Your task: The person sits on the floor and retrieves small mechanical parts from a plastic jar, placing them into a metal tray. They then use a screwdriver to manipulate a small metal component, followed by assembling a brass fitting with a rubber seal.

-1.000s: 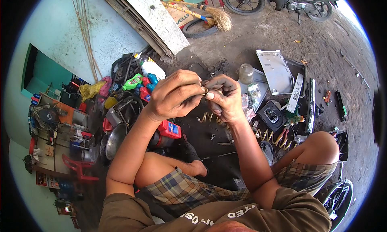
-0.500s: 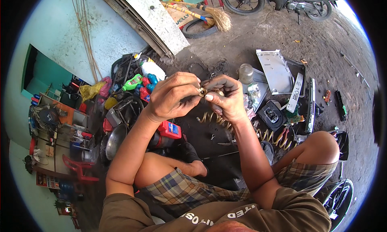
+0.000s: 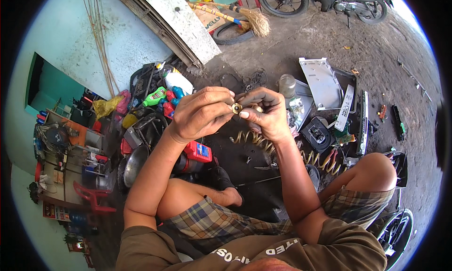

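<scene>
A small brass-coloured round fitting (image 3: 237, 108) with a dark hole in its face is held up in front of me between both hands. My left hand (image 3: 202, 109) pinches it from the left with thumb and fingertips. My right hand (image 3: 269, 115) is closed round it from the other side, the thumb pressed near its rim. The right fingers, dark with grime, hide the rest of the piece. Below the hands, a yellowish coiled hose (image 3: 258, 139) runs along the ground behind my right forearm.
Left of my arms lie a red plastic bottle (image 3: 198, 151), a metal bowl (image 3: 135, 165) and several oil bottles (image 3: 154, 97). To the right are a glass jar (image 3: 287, 85), a grey casing (image 3: 322, 83), circuit parts and red-handled pliers (image 3: 329, 159). A motorbike (image 3: 339, 5) stands far off.
The fitting has tilted slightly, so its round face and hole show more fully. Both hands keep their hold in nearly the same place.
</scene>
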The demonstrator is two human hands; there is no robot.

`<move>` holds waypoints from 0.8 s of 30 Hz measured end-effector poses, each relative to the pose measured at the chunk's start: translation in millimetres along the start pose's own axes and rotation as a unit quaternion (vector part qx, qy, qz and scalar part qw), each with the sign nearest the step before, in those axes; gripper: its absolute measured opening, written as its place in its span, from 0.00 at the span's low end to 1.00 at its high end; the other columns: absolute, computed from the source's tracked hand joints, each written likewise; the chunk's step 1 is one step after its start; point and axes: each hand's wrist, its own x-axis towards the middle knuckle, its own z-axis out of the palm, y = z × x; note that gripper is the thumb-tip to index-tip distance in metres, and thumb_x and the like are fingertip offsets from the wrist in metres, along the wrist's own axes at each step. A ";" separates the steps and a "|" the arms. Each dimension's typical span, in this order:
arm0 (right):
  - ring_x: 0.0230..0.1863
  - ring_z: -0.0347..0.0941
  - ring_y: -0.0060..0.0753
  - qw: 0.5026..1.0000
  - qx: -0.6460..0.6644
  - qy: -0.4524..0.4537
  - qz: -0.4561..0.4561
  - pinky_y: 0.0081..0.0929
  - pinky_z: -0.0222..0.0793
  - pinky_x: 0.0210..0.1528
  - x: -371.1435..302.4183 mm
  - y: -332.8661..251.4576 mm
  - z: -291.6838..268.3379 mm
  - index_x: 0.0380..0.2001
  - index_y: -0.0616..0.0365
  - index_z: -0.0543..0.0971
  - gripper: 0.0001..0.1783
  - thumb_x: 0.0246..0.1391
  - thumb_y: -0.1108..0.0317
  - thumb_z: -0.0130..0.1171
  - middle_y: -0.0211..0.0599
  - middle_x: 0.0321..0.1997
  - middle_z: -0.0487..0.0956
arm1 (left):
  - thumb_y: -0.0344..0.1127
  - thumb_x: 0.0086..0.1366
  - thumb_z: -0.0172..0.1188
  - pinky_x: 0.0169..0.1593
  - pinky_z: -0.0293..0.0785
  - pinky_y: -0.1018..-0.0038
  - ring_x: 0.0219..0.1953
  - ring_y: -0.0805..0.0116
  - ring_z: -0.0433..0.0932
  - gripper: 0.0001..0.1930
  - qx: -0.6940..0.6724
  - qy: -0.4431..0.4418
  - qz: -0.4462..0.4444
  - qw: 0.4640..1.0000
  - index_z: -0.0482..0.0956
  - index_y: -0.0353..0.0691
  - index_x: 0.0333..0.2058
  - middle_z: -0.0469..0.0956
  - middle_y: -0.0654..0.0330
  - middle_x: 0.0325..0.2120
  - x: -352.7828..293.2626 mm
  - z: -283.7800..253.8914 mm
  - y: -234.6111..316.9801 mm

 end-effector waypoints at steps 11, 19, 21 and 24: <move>0.21 0.72 0.15 1.000 -0.018 -0.007 -0.001 0.15 0.60 0.15 0.3 -2.6 -0.8 0.39 0.67 0.84 0.12 0.54 0.77 0.77 0.44 0.42 0.87 | 0.19 0.51 0.78 0.43 0.89 0.65 0.43 0.53 0.89 0.19 0.008 0.007 0.002 1.000 0.80 0.36 0.40 0.84 0.54 0.40 0.6 -1.2 0.5; 0.19 0.67 0.11 1.000 -0.003 0.006 0.006 0.16 0.57 0.17 -0.3 -1.1 2.2 0.42 0.65 0.86 0.14 0.54 0.73 0.79 0.30 0.29 0.84 | 0.20 0.52 0.78 0.45 0.90 0.65 0.44 0.54 0.89 0.18 0.019 0.004 0.004 1.000 0.81 0.36 0.40 0.85 0.54 0.40 -0.3 -2.1 1.1; 0.19 0.67 0.11 1.000 0.000 0.007 0.007 0.16 0.58 0.17 -0.4 -0.7 3.0 0.42 0.65 0.86 0.15 0.54 0.73 0.79 0.31 0.30 0.85 | 0.20 0.52 0.79 0.45 0.90 0.65 0.44 0.54 0.89 0.19 0.021 0.005 0.004 1.000 0.81 0.37 0.40 0.85 0.54 0.41 -0.6 -2.2 1.0; 0.20 0.67 0.11 1.000 0.000 0.011 0.004 0.16 0.58 0.17 0.1 -2.0 3.6 0.42 0.65 0.85 0.15 0.54 0.73 0.79 0.33 0.32 0.86 | 0.21 0.52 0.79 0.45 0.90 0.65 0.44 0.54 0.89 0.19 0.023 0.006 0.006 1.000 0.81 0.37 0.40 0.85 0.54 0.41 -0.4 -1.7 0.2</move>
